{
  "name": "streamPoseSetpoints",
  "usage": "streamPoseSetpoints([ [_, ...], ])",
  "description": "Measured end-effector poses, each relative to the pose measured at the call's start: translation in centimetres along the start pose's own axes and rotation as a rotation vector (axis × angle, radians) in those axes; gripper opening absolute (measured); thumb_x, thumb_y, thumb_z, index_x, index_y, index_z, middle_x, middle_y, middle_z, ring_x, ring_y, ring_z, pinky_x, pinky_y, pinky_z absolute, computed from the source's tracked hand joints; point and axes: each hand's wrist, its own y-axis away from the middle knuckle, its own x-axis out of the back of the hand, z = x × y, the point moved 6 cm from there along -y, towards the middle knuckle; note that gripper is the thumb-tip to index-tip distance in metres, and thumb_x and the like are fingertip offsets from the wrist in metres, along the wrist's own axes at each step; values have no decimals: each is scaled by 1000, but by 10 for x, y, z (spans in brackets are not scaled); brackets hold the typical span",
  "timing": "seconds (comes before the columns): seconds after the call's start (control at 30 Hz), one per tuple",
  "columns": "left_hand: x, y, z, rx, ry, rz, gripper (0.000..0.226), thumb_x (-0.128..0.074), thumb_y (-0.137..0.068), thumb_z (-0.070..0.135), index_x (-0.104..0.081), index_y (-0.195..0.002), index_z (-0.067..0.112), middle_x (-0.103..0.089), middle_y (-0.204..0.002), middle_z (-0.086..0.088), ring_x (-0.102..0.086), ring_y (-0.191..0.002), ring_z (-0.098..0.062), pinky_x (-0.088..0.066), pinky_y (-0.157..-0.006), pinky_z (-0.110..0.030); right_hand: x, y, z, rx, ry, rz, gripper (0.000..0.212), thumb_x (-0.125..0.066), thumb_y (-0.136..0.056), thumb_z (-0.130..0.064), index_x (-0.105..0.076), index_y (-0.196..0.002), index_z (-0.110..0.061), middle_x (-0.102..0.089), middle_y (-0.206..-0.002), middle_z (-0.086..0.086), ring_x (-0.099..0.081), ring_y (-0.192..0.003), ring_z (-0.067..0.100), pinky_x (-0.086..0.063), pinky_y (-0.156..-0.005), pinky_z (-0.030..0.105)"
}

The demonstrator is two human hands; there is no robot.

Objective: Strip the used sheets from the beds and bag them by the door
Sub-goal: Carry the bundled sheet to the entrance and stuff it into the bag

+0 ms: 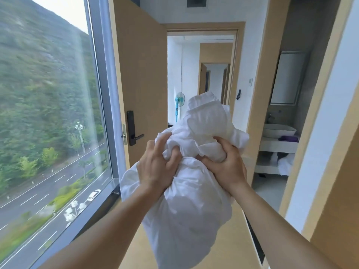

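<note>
both my arms reach forward and slightly up from the bottom corners of the view, forearms bare, converging in front of my chest. my left hand point(155, 166) has its back toward me, fingers spread and curled, digging into the gathered neck of a white bundle of sheets point(190, 210); the fingertips sink into the folds. my right hand point(225, 164) sits just beside it, touching the same neck from the other side, thumb and fingers clenched round a wad of the cloth. so both hands are grasping the bundle, neither one relaxed.

the bundle hangs between and below my hands as a full, rounded sack of fabric, off the floor, with a loose crumpled end standing up above my knuckles.

beyond my left hand an open wooden door point(139, 74) stands with a black handle point(136, 135), and farther left of that hand a big window point(48, 113) looks onto a road and hillside. past my right hand a white basin point(279, 130) sits on a counter. straight ahead above the cloth, a teal fan point(179, 101) stands in the corridor.
</note>
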Motion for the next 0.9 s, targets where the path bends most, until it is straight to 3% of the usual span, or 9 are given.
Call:
streamPoseSetpoints([
  [0.17, -64, -71, -39, 15, -29, 21, 53, -28, -78, 67, -42, -126, 53, -52, -108, 10, -60, -88, -20, -40, -71, -33, -49, -86, 49, -12, -18, -40, 81, -68, -44, -82, -45, -119, -61, -54, -107, -30, -54, -100, 3, -44, -83, 29],
  [0.47, -212, -213, -127, 5, 41, 9, 51, -29, -79, 66, -42, -126, 54, -52, -105, 11, -59, -85, -17, -36, -70, -31, -140, -246, 149, -22, 39, -40, 81, -68, -49, -82, -51, -122, -51, -59, -119, -18, -57, -107, 5, -44, -81, 27],
  [0.9, -431, -394, -182, -42, 95, -63, 50, -32, -80, 66, -43, -127, 54, -54, -106, 11, -62, -82, -19, -44, -72, -34, -201, -461, 297, -60, 91, 40, 82, -66, -49, -81, -51, -124, -51, -54, -123, -14, -54, -112, 7, -45, -86, 30],
])
